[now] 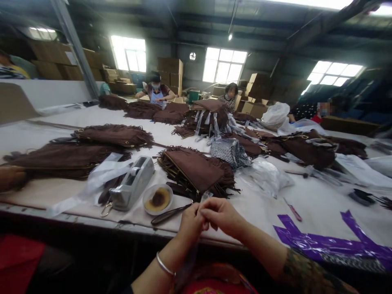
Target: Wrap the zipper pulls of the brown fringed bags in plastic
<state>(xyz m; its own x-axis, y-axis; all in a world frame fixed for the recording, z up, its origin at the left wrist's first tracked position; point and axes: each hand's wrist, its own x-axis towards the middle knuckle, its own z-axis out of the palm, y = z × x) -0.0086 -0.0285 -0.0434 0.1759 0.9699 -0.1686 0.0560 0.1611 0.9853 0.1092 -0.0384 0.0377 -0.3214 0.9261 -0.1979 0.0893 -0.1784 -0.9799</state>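
At the table's front edge my left hand [192, 223] and my right hand [222, 214] meet with fingers pinched together. A clear plastic strip [206, 197] pokes out above the fingers, and more translucent film hangs below them. Both hands seem closed on this strip; the fingertips partly hide it. Just beyond lies a stack of brown fringed pouches [196, 167] with brass zippers. A dark wrist strap [170, 214] runs from near the pouches to the left of my left hand. Beside it sits a small white dish [147, 207] with a stained yellow-brown sponge.
A grey tape dispenser [131, 183] stands left of the dish. More brown fringed bags [113, 134] lie beyond. Crumpled clear plastic [266, 175], a pink-handled cutter [294, 211] and purple plastic [324, 241] lie to the right. Co-workers [157, 92] sit across the table; another person's hand [12, 177] shows at far left.
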